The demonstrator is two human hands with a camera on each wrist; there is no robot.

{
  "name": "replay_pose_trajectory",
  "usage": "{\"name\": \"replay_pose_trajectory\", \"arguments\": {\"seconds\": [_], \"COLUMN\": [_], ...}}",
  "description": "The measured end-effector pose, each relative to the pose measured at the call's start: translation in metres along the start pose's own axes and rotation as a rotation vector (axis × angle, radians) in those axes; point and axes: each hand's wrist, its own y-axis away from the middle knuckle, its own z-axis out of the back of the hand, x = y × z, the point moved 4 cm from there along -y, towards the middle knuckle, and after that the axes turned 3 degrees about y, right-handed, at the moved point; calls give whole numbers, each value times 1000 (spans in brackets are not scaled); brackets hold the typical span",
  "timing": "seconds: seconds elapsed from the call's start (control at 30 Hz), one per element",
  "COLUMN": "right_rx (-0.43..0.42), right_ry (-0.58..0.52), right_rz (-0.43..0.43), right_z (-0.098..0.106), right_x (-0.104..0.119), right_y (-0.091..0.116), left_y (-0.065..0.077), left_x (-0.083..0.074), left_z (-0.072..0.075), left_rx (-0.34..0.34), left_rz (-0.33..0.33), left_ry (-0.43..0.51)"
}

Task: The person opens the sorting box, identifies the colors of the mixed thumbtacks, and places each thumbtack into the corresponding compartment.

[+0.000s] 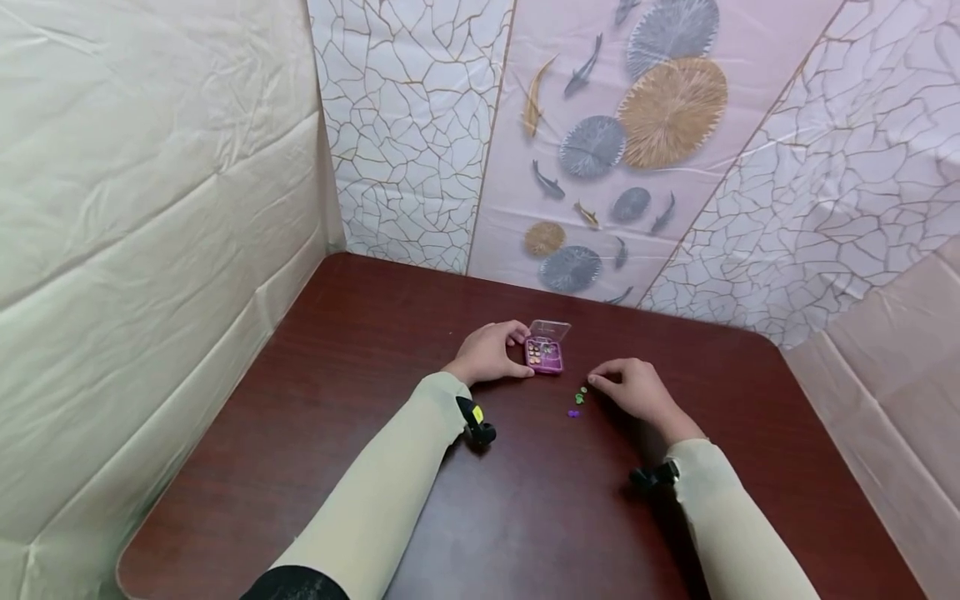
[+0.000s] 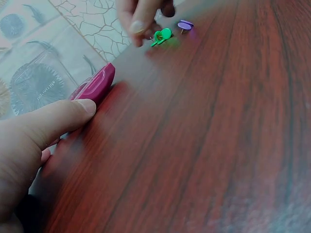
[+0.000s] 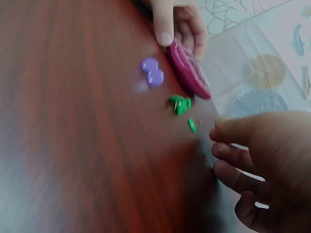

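A small magenta case (image 1: 543, 355) with a clear lid (image 1: 551, 330) raised lies on the table, small gold-coloured pieces in its compartments. My left hand (image 1: 491, 352) grips it from the left, thumb (image 2: 87, 107) on its near edge and fingers at the far side. To the right of the case lie several green thumbtacks (image 3: 181, 104), one (image 3: 192, 125) apart from the rest with its pin showing. Two purple thumbtacks (image 3: 152, 72) lie nearer to me. My right hand (image 1: 636, 389) hovers just right of the green tacks, fingers loosely bent, fingertips close to the single tack and nothing visible between them.
The dark red-brown wooden table (image 1: 360, 400) has rounded corners. Behind it hangs a patterned cloth (image 1: 592, 217), and a plain cream cloth (image 1: 165, 208) covers the left side. Dark wrist devices (image 1: 477, 422) sit at both sleeves, close above the tabletop.
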Motion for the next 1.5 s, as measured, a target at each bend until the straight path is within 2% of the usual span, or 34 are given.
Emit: {"name": "replay_pose_trajectory", "arguments": {"seconds": [0.33, 0.53, 0.77, 0.9, 1.2, 1.5], "right_rx": [15, 34, -64, -108, -84, -90], "right_ry": [48, 68, 10, 4, 21, 65], "right_rz": [35, 31, -5, -22, -91, -100], "right_z": [-11, -16, -12, -12, -15, -14], "right_x": [15, 21, 35, 44, 51, 54], "right_y": [5, 4, -20, -36, -53, -59], "left_y": [2, 5, 5, 6, 3, 0], "left_x": [15, 16, 8, 5, 2, -2], "left_z": [2, 0, 6, 4, -5, 1], "left_rx": [5, 19, 7, 17, 13, 9], "left_rz": [11, 24, 22, 27, 15, 3], "left_ry": [12, 11, 3, 7, 5, 0]}}
